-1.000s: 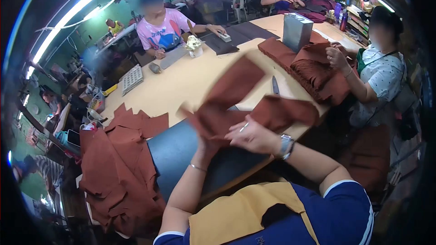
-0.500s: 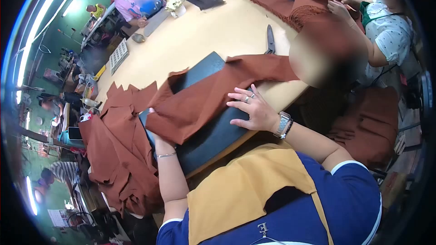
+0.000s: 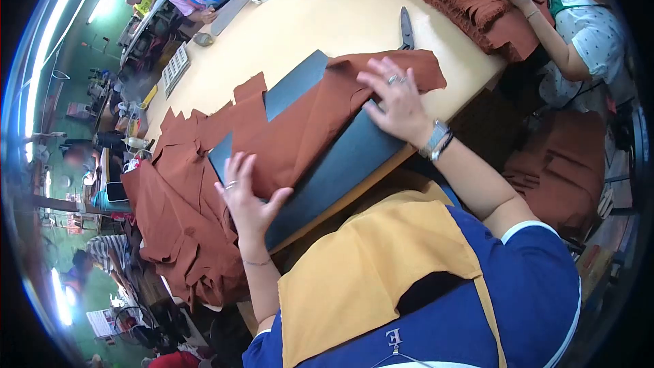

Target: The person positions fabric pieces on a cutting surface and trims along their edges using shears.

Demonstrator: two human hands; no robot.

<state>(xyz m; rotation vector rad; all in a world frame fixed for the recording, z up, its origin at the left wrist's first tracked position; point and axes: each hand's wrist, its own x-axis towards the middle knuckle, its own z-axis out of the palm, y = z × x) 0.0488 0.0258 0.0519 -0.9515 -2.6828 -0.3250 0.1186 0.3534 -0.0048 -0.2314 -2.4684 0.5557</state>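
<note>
Cloth [image 3: 293, 129] lies on the dark mat [image 3: 340, 170] between your left hand [image 3: 248, 208] and right hand [image 3: 403, 112], both spread wide, and looks light and limp, so pinch opposite ends near your fingertips to limit sagging.

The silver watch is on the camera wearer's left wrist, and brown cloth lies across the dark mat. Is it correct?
Not the left: the head view shows the silver watch on the wrist of the right hand. Brown cloth does lie across the dark mat.
</note>
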